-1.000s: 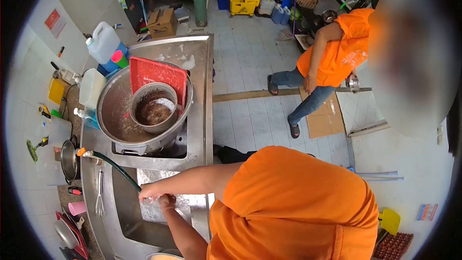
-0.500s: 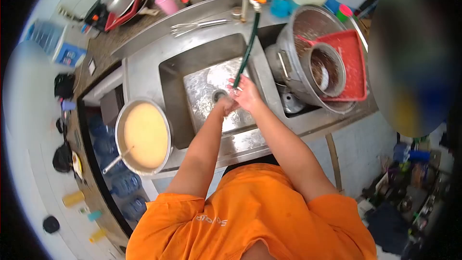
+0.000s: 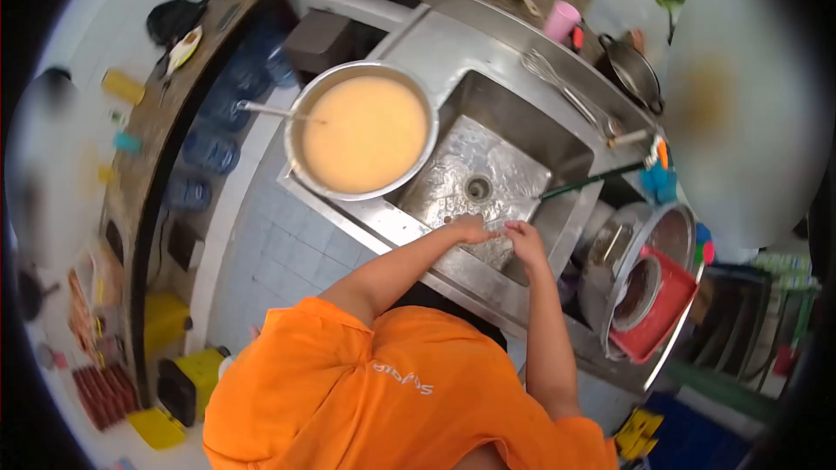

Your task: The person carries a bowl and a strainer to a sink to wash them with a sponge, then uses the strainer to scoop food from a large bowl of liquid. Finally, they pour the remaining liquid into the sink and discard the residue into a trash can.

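My left hand (image 3: pixel 470 228) is over the front part of the metal sink (image 3: pixel 564 126), with its fingers loosely stretched toward my right hand. My right hand (image 3: pixel 526 242) is just beside it, fingers apart and slightly bent, near the fingertips of the left. Neither hand shows anything in it. A dark green hose (image 3: pixel 592 180) runs from the tap into the sink, its end apart from both hands. Left of the sink, a large metal bowl (image 3: pixel 361 135) holds a pale orange-yellow liquid, with a metal handle (image 3: pixel 270 110) over its rim.
A whisk (image 3: pixel 566 91) lies behind the sink near a pink cup (image 3: pixel 562 21) and a dark pot (image 3: pixel 633 72). On the right stand a big metal pot (image 3: pixel 601 274) and a red tray (image 3: pixel 669 300). Large water bottles (image 3: pixel 209 150) are under the left counter.
The view has turned and shifted left. My right hand has come away from the hose, which now hangs into the sink. Both hands are nearer the sink's front edge.
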### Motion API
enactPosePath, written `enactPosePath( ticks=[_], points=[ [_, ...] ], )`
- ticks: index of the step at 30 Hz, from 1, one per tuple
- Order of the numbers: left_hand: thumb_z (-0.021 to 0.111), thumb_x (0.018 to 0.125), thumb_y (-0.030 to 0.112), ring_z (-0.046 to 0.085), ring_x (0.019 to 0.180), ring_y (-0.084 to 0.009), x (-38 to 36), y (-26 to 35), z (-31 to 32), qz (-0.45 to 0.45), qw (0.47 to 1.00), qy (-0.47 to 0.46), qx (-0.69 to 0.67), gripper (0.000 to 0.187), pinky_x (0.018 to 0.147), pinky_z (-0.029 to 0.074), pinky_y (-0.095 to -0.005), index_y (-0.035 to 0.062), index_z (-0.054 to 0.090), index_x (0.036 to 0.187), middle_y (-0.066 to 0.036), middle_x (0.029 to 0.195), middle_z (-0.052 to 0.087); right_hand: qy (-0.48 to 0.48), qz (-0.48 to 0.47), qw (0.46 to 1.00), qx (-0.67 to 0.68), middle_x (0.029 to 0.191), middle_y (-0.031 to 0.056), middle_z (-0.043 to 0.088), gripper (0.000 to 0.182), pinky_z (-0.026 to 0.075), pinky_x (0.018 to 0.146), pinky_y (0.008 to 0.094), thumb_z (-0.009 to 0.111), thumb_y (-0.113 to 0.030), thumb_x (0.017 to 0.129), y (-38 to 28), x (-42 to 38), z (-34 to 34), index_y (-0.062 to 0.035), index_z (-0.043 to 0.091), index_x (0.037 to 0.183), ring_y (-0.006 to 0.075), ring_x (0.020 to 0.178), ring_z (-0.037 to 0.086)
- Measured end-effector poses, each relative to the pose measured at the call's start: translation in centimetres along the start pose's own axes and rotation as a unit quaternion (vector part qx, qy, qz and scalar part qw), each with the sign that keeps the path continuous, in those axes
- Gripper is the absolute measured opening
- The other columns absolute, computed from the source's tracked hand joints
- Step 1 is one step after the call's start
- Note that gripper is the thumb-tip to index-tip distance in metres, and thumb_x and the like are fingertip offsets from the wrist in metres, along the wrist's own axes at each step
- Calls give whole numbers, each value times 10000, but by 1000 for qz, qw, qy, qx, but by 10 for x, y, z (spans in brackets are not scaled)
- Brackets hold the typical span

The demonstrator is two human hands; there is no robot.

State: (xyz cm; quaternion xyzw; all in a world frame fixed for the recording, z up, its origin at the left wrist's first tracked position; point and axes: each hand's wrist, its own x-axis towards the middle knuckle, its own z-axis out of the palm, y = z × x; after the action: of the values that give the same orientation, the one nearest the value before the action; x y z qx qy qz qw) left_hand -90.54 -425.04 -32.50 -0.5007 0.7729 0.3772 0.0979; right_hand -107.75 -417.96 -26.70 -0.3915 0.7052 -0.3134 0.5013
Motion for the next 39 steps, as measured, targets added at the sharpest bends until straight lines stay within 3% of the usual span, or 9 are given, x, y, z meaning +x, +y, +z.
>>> enactPosePath(
  ticks=[4, 5, 6, 8, 11, 14, 22, 27, 39],
  points=[
    [654, 842, 552, 466, 1248, -343, -43, 4, -39, -10, 999, 5, 30, 574, 1007, 307, -590, 88, 613, 1177, -187, 1235, 555, 38, -113, 992, -33, 1161, 171, 643, 277, 461, 934, 417, 649, -146, 872, -26, -41, -13, 12, 642, 1100, 283, 1116, 598],
    [681, 825, 500, 450, 1259, -348, -49, 1, -39, 4, 998, 51, 25, 541, 1006, 307, -592, 99, 609, 1182, -181, 1247, 545, 102, -213, 935, -263, 1246, 187, 592, 294, 421, 980, 458, 654, -153, 866, -41, -62, -13, -4, 638, 1119, 329, 1182, 545],
    [708, 808, 448, 435, 1270, -352, -54, -1, -37, 16, 995, 98, 21, 517, 1004, 308, -593, 110, 604, 1186, -175, 1259, 535, 164, -302, 813, -470, 1332, 203, 542, 311, 381, 1027, 498, 659, -159, 860, -46, -80, -15, -20, 634, 1138, 376, 1248, 492],
    [730, 789, 384, 447, 1247, -357, -75, -1, -33, 14, 985, 171, 11, 484, 988, 313, -598, 108, 606, 1167, -178, 1246, 533, 93, -324, 863, -377, 1385, 214, 489, 367, 320, 1067, 540, 666, -183, 851, -19, -94, -20, -41, 609, 1185, 427, 1294, 427],
    [732, 794, 365, 404, 1273, -343, -110, -8, -24, 89, 944, 319, 6, 453, 971, 309, -598, 95, 592, 1130, -173, 1268, 505, 148, -342, 845, -384, 1368, 212, 500, 416, 321, 1067, 535, 663, -221, 858, 26, -128, -31, -26, 575, 1215, 414, 1293, 435],
    [732, 795, 360, 400, 1278, -349, -146, -5, -24, 47, 919, 391, 12, 455, 970, 308, -591, 81, 585, 1124, -186, 1289, 489, 173, -324, 848, -383, 1374, 212, 494, 433, 316, 1069, 537, 652, -243, 870, 66, -165, -59, -16, 563, 1227, 409, 1295, 433],
    [660, 823, 497, 339, 1342, -404, -174, -16, 12, 48, 887, 454, 68, 577, 1007, 267, -610, 41, 555, 1161, -261, 1387, 414, 200, -282, 856, -385, 1396, 231, 468, 493, 296, 1081, 544, 591, -313, 925, 133, -200, -101, -1, 514, 1298, 421, 1313, 407],
    [651, 792, 560, 404, 1269, -399, -179, -10, 12, 45, 880, 468, 72, 621, 1026, 313, -529, 41, 569, 1124, -234, 1339, 449, 198, -278, 849, -404, 1396, 242, 463, 495, 280, 1092, 541, 568, -329, 937, 140, -199, -101, -2, 507, 1303, 420, 1324, 391],
    [640, 799, 541, 413, 1250, -371, -173, -5, 12, 19, 894, 439, 91, 569, 1027, 306, -507, 54, 568, 1083, -206, 1289, 477, 249, -270, 823, -433, 1337, 194, 514, 406, 291, 1029, 574, 601, -358, 911, 138, -224, -99, -32, 575, 1152, 367, 1294, 432]
  ],
)
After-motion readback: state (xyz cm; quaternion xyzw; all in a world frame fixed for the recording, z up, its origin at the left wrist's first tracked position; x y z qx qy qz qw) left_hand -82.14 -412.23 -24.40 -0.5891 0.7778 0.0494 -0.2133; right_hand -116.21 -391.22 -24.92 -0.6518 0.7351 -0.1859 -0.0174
